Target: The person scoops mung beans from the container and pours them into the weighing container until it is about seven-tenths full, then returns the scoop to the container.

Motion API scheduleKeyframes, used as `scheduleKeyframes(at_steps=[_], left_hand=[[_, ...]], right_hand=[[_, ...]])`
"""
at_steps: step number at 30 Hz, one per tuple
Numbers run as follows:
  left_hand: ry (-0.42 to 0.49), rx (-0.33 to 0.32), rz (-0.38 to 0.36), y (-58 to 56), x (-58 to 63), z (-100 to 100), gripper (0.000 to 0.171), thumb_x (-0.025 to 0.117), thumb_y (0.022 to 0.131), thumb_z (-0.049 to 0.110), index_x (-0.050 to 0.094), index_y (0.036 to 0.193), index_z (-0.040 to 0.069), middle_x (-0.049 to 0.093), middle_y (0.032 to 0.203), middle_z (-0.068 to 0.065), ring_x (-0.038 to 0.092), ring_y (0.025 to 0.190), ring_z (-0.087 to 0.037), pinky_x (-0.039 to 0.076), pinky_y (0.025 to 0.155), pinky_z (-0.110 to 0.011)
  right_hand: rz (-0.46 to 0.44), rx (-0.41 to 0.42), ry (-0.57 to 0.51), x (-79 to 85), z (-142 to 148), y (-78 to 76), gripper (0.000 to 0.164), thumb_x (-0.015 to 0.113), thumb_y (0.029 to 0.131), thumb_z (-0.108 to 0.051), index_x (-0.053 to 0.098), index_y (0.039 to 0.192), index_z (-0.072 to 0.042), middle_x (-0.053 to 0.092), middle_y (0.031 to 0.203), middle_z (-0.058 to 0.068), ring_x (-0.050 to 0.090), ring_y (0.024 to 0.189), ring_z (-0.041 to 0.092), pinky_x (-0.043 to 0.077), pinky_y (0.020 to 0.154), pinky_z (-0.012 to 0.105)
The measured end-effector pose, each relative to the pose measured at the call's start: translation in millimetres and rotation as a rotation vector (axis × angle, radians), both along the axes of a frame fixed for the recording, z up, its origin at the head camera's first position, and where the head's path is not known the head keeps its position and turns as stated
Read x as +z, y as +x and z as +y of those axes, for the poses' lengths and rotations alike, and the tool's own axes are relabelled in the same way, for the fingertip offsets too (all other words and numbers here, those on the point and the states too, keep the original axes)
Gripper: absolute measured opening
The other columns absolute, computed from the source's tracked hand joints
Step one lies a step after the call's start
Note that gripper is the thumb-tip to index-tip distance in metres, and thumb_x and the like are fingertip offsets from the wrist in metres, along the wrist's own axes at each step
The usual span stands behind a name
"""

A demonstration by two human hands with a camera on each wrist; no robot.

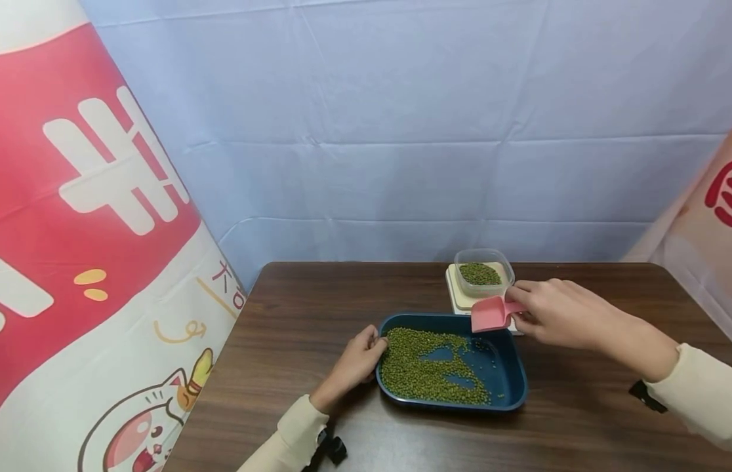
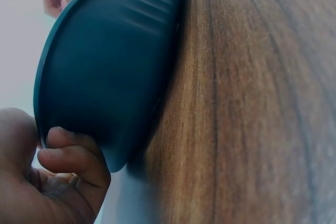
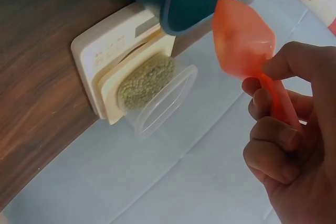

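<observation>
A small pink scoop [image 1: 490, 314] is held by its handle in my right hand [image 1: 557, 313], above the far right corner of the blue tray [image 1: 515, 377]. No beans show in the scoop's bowl [image 3: 242, 38] in the right wrist view. Green mung beans [image 1: 419, 367] cover the tray's left and middle, with blue floor bare at the right. My left hand [image 1: 359, 356] grips the tray's left rim, its fingers curled against the outer wall in the left wrist view. Beyond the tray, a clear plastic container [image 1: 506, 267] with mung beans in it stands on a white kitchen scale [image 3: 89, 51].
The brown wooden table [image 1: 301, 308] carries all of this. A pale blue cloth [image 1: 366, 131] hangs behind its far edge. Printed banners hang at the left [image 1: 94, 262] and right [image 1: 714, 242]. The scale sits close behind the tray, partly hidden by the scoop and right hand.
</observation>
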State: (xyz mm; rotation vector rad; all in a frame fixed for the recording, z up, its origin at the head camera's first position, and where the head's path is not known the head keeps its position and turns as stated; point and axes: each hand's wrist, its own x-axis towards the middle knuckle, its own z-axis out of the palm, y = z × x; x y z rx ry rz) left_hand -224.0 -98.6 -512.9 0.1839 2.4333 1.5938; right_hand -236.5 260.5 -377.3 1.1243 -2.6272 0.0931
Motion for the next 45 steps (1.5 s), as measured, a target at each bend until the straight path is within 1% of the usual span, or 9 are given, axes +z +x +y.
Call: scheduleKeyframes(at_steps=[7, 11, 18, 25, 28, 32, 34, 45], left_hand=[[0.003, 0.004, 0.007, -0.4, -0.7, 1, 0.023, 0.048, 0.101, 0.029, 0.042, 0.087, 0.010, 0.039, 0.065, 0.001, 0.037, 0.039, -0.010, 0.033, 0.033, -0.020], [0.001, 0.005, 0.009, -0.6, -0.5, 1, 0.023, 0.048, 0.101, 0.029, 0.042, 0.087, 0.011, 0.039, 0.065, 0.001, 0.037, 0.040, -0.010, 0.034, 0.033, -0.020], [0.009, 0.004, 0.014, -0.7, -2.2, 0, 0.023, 0.048, 0.101, 0.029, 0.043, 0.087, 0.011, 0.040, 0.066, 0.001, 0.037, 0.040, -0.010, 0.033, 0.033, -0.020], [0.015, 0.000, 0.019, -1.3, -4.7, 0, 0.024, 0.047, 0.101, 0.030, 0.042, 0.087, 0.011, 0.039, 0.065, 0.001, 0.036, 0.039, -0.010, 0.032, 0.033, -0.020], [0.017, -0.004, 0.023, -1.4, -5.6, 0, 0.025, 0.047, 0.101, 0.031, 0.042, 0.087, 0.011, 0.039, 0.063, 0.002, 0.035, 0.038, -0.009, 0.032, 0.033, -0.020], [0.027, -0.007, 0.026, -1.0, -5.4, 0, 0.026, 0.048, 0.101, 0.031, 0.042, 0.087, 0.010, 0.038, 0.061, 0.002, 0.035, 0.037, -0.009, 0.031, 0.033, -0.020], [0.029, -0.006, 0.024, -0.9, -5.1, 0, 0.026, 0.048, 0.101, 0.031, 0.042, 0.087, 0.010, 0.038, 0.061, 0.002, 0.034, 0.037, -0.009, 0.031, 0.033, -0.020], [0.018, 0.001, 0.020, 0.3, -4.1, 1, 0.024, 0.048, 0.101, 0.029, 0.042, 0.086, 0.011, 0.038, 0.060, 0.003, 0.035, 0.037, -0.010, 0.031, 0.033, -0.020]], right_hand=[[-0.039, 0.011, 0.028, -2.5, -4, 9.0, 0.022, 0.074, 0.075, -0.022, 0.054, 0.083, -0.020, 0.048, 0.071, -0.011, 0.037, 0.049, 0.001, 0.033, 0.041, 0.021], [-0.057, 0.021, 0.031, -5.8, -5, 12.2, 0.022, 0.074, 0.075, -0.022, 0.054, 0.082, -0.022, 0.046, 0.071, -0.013, 0.037, 0.050, 0.001, 0.033, 0.041, 0.022], [-0.074, 0.028, 0.038, -12.8, -6, 15.6, 0.023, 0.075, 0.073, -0.021, 0.053, 0.080, -0.021, 0.043, 0.068, -0.014, 0.036, 0.050, 0.002, 0.032, 0.042, 0.020], [-0.129, 0.016, 0.054, -19.6, -8, 17.8, 0.021, 0.074, 0.075, -0.021, 0.054, 0.080, -0.020, 0.044, 0.070, -0.012, 0.036, 0.050, 0.003, 0.032, 0.043, 0.020], [-0.137, 0.019, 0.060, -23.4, -8, 18.7, 0.020, 0.074, 0.075, -0.021, 0.055, 0.081, -0.020, 0.043, 0.070, -0.012, 0.036, 0.050, 0.003, 0.031, 0.043, 0.020], [-0.145, 0.036, 0.060, -26.6, -10, 19.7, 0.019, 0.074, 0.075, -0.020, 0.056, 0.081, -0.019, 0.044, 0.070, -0.012, 0.036, 0.050, 0.004, 0.031, 0.043, 0.021], [-0.162, 0.040, 0.061, -27.2, -11, 20.1, 0.018, 0.074, 0.076, -0.020, 0.057, 0.082, -0.019, 0.045, 0.070, -0.012, 0.036, 0.050, 0.005, 0.031, 0.043, 0.021], [-0.227, 0.029, 0.075, -36.3, -14, 23.2, 0.017, 0.073, 0.077, -0.023, 0.057, 0.082, -0.020, 0.048, 0.073, -0.013, 0.037, 0.051, 0.003, 0.033, 0.045, 0.021]])
